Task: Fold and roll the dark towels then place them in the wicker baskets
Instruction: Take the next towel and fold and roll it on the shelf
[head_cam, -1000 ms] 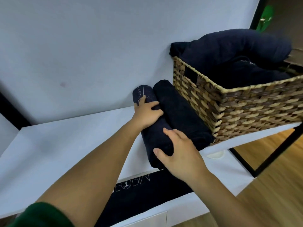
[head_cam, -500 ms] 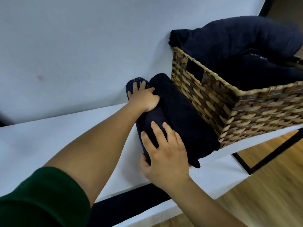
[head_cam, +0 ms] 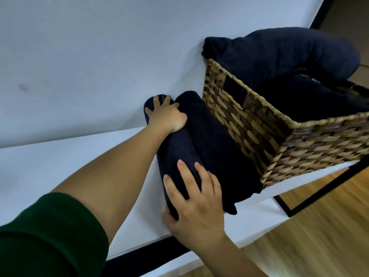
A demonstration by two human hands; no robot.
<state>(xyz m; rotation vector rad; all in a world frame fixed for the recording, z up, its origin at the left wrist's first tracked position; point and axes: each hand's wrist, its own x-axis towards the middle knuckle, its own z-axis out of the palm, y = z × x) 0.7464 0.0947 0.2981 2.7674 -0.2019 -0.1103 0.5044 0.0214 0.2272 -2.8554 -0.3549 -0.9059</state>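
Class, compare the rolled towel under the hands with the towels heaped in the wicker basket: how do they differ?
The rolled towel lies on the white tabletop outside the wicker basket; the heaped towels sit inside it. The rolled towel is a tight cylinder; the heaped towels bulge loosely above the rim. The left hand and right hand hold the rolled towel; neither touches the heaped towels. Both are dark navy cloth.

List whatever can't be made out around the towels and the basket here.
Head view only:
- The wicker basket: its right part is cut off by the frame edge, and its floor is hidden by the piled towels.
- The pale lettering on one piled towel: too small and blurred to read.
- The rolled towel: its far end is covered by the left hand, its near end by the right hand.
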